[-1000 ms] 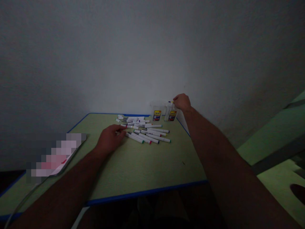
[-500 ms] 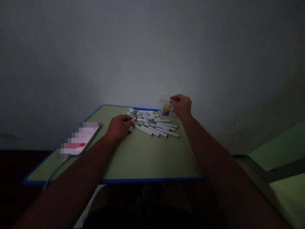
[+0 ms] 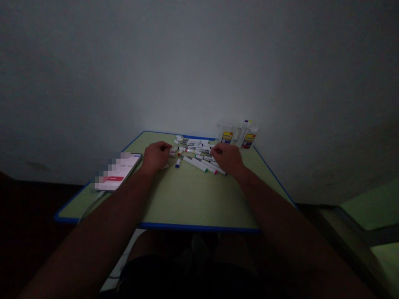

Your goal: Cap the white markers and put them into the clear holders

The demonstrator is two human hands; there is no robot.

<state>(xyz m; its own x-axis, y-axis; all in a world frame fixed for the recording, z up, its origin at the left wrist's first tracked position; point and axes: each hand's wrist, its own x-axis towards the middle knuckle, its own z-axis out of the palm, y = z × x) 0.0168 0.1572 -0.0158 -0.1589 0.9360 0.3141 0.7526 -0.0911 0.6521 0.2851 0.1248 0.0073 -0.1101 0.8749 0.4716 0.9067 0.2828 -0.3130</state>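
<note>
A heap of white markers (image 3: pixel 199 160) with coloured caps lies at the far middle of the green table (image 3: pixel 187 199). My left hand (image 3: pixel 156 156) rests at the heap's left end, fingers curled round a white marker (image 3: pixel 173 152). My right hand (image 3: pixel 228 157) lies on the heap's right side, its fingers curled down onto the markers; what they grip is hidden. Two clear plastic marker cases (image 3: pixel 229 133) with yellow labels stand at the far right corner, and one of them (image 3: pixel 247 137) has a marker standing in it.
A phone (image 3: pixel 116 171) with a lit screen lies at the table's left edge, and a cable runs from it off the near left corner. A plain wall stands right behind the table. The table has a blue rim. A green surface shows at far right.
My right hand has left the plastic cases and come down onto the right side of the marker heap. The left hand has curled tighter at the heap's left end. The view has shifted right.
</note>
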